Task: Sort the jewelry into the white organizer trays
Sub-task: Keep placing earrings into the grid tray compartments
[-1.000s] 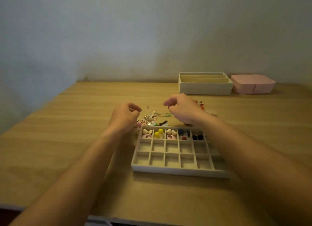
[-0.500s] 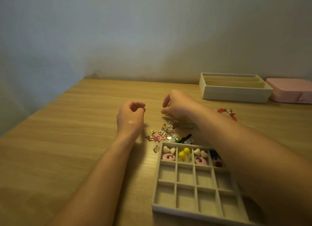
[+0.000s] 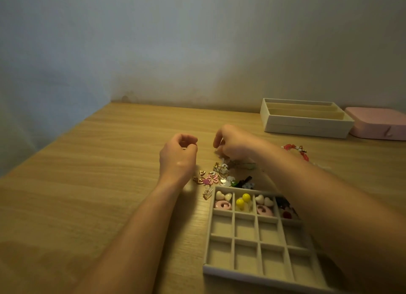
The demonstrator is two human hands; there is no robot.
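Note:
A white grid tray (image 3: 248, 273) lies at the near right. Its far row holds cream hearts (image 3: 220, 196), yellow balls (image 3: 242, 200), pink rings and dark pieces. Just beyond it sits a loose jewelry pile (image 3: 219, 175) with gold hearts, a pink flower and a silver charm. My right hand (image 3: 236, 144) hovers over the pile's far edge, its fingertips pinching a small pale piece. My left hand (image 3: 178, 156) is raised to the left of the pile, fingers curled with thumb on forefinger, and nothing shows in it. My right forearm hides the tray's right side.
A red bead bracelet (image 3: 304, 155) lies right of my right wrist. A second white tray (image 3: 305, 128) with long compartments stands at the back right, next to a closed pink box (image 3: 377, 126). The wooden table (image 3: 98, 173) meets the walls behind and to the left.
The view has swung left and closer, so the trays sit further right. My right hand has dipped onto the pile's far edge. My left hand stays curled beside it.

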